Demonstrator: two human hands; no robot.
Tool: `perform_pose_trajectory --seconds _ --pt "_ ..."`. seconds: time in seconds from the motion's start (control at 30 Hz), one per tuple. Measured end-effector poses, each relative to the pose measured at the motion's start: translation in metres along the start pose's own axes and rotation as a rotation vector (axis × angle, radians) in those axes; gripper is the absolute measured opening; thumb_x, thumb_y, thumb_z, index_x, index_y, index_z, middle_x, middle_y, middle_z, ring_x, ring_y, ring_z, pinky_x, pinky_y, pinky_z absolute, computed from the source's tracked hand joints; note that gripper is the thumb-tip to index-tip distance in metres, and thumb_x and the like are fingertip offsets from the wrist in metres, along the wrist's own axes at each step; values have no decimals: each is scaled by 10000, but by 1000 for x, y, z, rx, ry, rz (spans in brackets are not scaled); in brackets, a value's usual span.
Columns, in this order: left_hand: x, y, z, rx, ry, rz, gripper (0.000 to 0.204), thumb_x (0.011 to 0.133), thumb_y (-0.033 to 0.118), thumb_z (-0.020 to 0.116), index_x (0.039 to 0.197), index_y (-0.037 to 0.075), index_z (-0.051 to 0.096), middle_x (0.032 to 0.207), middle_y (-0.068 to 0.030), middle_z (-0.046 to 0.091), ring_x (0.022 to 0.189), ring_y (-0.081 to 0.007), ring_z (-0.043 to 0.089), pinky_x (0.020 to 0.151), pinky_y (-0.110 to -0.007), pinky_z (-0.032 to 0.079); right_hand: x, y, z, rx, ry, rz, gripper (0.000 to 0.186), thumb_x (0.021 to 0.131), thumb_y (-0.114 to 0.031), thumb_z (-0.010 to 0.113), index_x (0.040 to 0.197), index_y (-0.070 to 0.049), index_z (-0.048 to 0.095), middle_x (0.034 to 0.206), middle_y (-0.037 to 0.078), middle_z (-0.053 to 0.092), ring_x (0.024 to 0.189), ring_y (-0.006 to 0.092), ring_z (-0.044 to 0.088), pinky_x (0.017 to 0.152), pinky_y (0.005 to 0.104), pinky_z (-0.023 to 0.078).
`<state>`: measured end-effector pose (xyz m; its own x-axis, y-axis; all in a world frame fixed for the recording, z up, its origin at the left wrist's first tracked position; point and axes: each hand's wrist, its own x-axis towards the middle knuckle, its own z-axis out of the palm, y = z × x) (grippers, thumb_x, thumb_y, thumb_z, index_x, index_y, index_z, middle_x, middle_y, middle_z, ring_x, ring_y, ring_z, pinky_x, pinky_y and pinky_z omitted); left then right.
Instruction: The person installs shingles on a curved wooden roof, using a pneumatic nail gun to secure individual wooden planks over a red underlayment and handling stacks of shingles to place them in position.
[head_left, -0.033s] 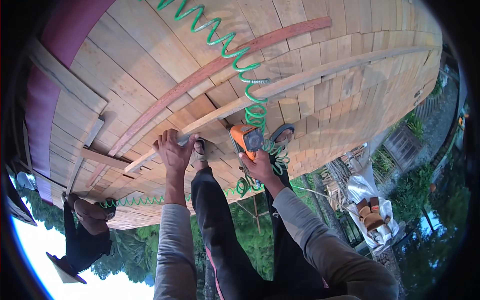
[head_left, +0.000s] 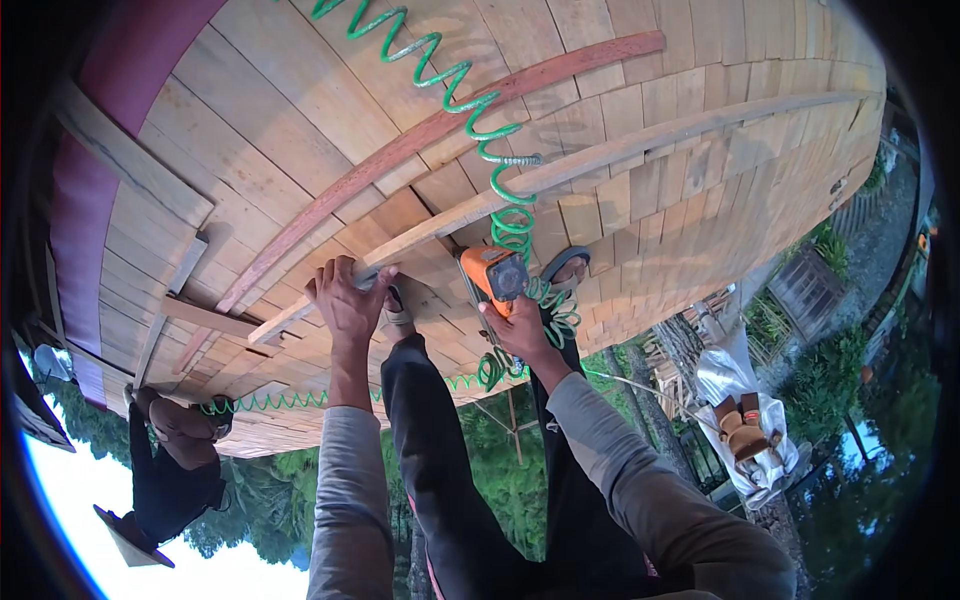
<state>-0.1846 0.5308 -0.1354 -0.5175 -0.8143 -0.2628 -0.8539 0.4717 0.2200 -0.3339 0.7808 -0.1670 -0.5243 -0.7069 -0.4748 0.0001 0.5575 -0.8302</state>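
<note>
Shingles (head_left: 690, 210) already span the frame's upper half in rows, though what remains unfastened cannot be judged; at centre, the left hand (head_left: 346, 290) rests at the long batten (head_left: 580, 172), grip unclear, while the right hand (head_left: 520, 328) clasps the orange nail gun (head_left: 490, 277).

- Soft daylight on the wooden roof (head_left: 690, 210), with faint shadows.
- Below the roof's left end, sky (head_left: 225, 570) glares blown-out white.
- Foliage (head_left: 850, 530) below its right end looks dim.
- Fisheye distortion curves the roof's edges; black vignetting surrounds it.
</note>
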Motion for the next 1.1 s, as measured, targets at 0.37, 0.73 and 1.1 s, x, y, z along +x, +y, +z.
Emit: perform_pose_trajectory --seconds 0.37,0.73,1.1 --pt "2 4 -5 43 -90 -41 625 744 640 771 898 55 615 888 -120 632 936 -345 593 880 -480 386 36 34 -17 -273 -284 45 410 770 -176 744 1120 -18 597 859 242 680 767 448 666 672 493 551" --pt "25 -15 -2 56 -156 -35 598 775 594 771 936 33 641 940 -163 675 984 -376 625 927 -508 394 42 -20 -17 76 -185 238 317 862 -109 706 1123 -14 554 775 172 641 746 342 705 694 442 569" --pt "61 14 -27 114 -580 71 743 755 748 709 829 9 709 787 -232 706 779 -387 715 701 -485 536 -37 -27 -90 139 -35 299 314 876 -144 723 1116 6 587 874 186 707 845 313 737 739 389 540"
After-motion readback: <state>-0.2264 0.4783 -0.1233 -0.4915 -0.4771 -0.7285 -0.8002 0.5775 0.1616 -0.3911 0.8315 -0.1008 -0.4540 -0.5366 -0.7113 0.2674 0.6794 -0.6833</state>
